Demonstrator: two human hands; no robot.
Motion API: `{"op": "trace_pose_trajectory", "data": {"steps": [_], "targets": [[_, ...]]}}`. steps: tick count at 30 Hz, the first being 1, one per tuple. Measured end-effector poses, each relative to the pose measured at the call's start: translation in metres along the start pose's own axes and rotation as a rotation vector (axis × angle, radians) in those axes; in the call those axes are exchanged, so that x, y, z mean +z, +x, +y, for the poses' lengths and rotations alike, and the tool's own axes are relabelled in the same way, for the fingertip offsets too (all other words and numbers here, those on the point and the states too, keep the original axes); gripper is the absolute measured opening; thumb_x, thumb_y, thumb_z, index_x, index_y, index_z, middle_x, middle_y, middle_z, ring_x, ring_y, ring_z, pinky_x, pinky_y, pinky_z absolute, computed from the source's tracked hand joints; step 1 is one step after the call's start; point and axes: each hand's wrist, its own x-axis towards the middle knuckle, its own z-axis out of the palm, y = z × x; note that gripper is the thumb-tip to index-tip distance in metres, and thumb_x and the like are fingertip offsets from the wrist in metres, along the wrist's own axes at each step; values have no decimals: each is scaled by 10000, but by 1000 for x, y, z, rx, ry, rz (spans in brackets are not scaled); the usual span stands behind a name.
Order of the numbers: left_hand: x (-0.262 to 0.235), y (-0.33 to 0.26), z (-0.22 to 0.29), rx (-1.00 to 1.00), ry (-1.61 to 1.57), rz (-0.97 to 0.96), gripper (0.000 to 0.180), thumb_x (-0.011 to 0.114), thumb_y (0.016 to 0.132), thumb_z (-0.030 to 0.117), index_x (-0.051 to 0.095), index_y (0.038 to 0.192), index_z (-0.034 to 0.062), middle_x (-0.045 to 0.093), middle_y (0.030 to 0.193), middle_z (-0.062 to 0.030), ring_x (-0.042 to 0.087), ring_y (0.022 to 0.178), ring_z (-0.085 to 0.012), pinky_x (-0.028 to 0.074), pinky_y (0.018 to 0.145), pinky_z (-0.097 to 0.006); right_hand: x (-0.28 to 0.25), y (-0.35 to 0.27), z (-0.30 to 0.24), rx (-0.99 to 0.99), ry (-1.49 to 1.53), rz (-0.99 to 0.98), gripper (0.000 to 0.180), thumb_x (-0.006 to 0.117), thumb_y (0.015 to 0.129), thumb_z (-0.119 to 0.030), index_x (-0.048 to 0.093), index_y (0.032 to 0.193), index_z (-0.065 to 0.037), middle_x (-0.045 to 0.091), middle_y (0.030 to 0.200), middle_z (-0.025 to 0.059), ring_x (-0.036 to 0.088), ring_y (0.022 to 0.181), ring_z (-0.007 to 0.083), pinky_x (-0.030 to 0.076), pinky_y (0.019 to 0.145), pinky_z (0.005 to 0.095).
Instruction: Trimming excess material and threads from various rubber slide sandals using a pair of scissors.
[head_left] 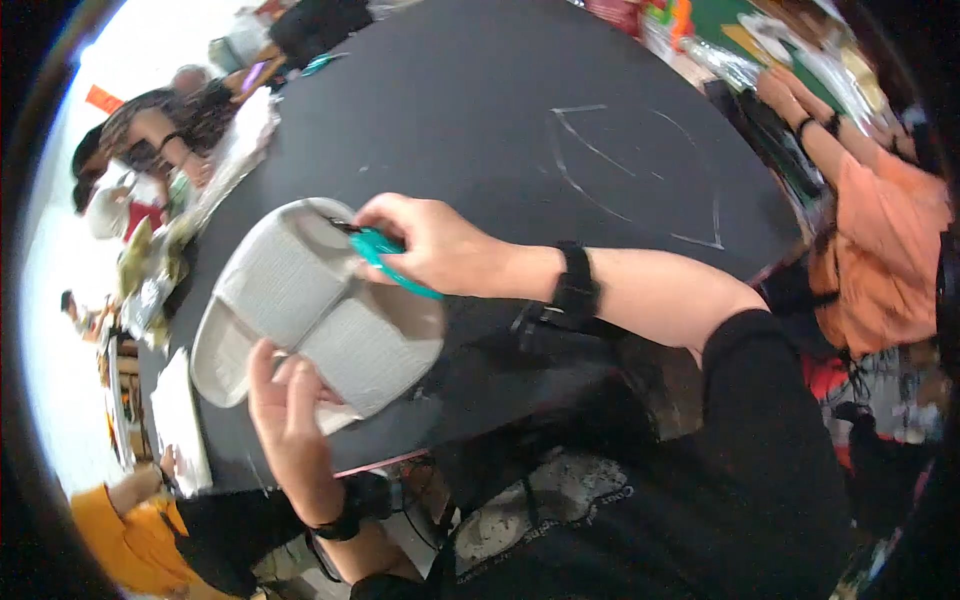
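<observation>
A pair of light grey slippers (pixel 281 281) with wide ribbed straps lies side by side on the black table (pixel 450 130), left of centre. Teal-handled thread snips (pixel 376 250) are in my right hand (pixel 432 245), its fingers closed round them. Their dark blades point left over the far end of the slippers. My left hand (pixel 296 410) is at the near end, its fingers bent and gripping the edge of the nearer slipper (pixel 370 350). Its fingertips are partly hidden at the slipper's opening.
White chalk-like lines (pixel 590 140) mark the tabletop to the right. Clear plastic wrapping (pixel 235 165) lies along the left edge, and another teal-handled tool (pixel 322 63) at the far left. Co-workers sit around; one in an orange top (pixel 885 250) is at the right, another in yellow (pixel 130 540) at lower left.
</observation>
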Motion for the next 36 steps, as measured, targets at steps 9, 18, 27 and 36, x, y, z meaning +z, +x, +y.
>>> {"op": "trace_pose_trajectory", "data": {"steps": [9,18,27,36], "targets": [[9,55,-30,-9,107,-94,482,553,902,193,404,1294,-45,444,656,58,380,571,-24,277,509,-188,-5,1,15,104,157,154,428,719,765,-210,555,1044,70,648,843,158,617,770,187,487,690,311],[29,95,-18,-52,109,-337,441,563,883,155,447,1263,-37,541,711,2,463,612,-60,348,523,-212,-5,1,-12,100,463,167,474,688,813,-176,475,1165,59,595,815,58,553,710,78,463,608,223],[84,109,5,84,90,-532,317,555,850,155,526,1130,11,604,748,-2,531,605,-69,396,523,-208,-36,-18,-69,83,538,181,436,661,834,-131,464,1189,26,569,827,66,543,598,77,420,435,190],[114,118,27,112,321,-560,311,590,792,95,550,1078,-20,597,724,-32,553,631,-86,423,543,-227,-90,-39,-72,127,323,370,396,652,838,-145,493,1164,17,560,826,59,527,587,63,415,433,189]]}}
